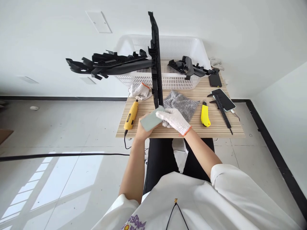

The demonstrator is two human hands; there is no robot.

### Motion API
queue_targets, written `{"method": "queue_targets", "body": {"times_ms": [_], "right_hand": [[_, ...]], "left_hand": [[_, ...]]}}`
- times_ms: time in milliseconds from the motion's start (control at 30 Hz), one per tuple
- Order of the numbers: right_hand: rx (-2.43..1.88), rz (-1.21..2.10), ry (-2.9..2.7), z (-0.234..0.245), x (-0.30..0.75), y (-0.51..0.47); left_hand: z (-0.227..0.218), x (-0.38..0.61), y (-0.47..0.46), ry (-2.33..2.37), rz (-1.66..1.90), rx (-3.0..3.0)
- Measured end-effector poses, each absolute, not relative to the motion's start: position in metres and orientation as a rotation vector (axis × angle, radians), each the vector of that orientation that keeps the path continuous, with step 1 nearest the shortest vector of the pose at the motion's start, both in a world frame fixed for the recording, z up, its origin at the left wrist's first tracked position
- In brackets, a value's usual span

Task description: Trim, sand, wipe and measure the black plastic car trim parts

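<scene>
A long black plastic trim strip [155,64] rises away from me, its near end behind a small flat grey-green sheet [152,119] that looks like sandpaper. My bare left hand [143,131] is closed at that near end; the sheet covers most of its fingers. In a white knit glove with an orange cuff, my right hand [174,119] pinches the sheet between thumb and fingers. A grey speckled cloth [183,103] lies just beyond the right hand. To the left of my hands is a yellow rotary tool [131,115] with a black cord.
A white plastic basket [182,82] at the back of the table [192,131] carries more black trim pieces [112,64], jutting out leftward. On the right lie a yellow utility knife [205,114], calipers [223,111] and phones [215,79]. A crumpled glove [140,91] sits left of the strip.
</scene>
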State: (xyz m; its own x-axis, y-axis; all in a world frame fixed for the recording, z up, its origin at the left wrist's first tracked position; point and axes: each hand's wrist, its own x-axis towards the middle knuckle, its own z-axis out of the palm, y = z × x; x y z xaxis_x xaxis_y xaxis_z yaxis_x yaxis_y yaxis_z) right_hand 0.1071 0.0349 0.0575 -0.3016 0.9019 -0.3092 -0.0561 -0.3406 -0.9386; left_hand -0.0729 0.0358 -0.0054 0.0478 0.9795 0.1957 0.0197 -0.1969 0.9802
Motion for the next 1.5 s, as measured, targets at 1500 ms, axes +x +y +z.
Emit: {"method": "queue_targets", "body": {"times_ms": [1500], "right_hand": [[-1.288,1.634,-0.896,0.045,0.176,0.023]], "left_hand": [[0.006,-0.008,0.025,1.062,1.076,1.508]]}}
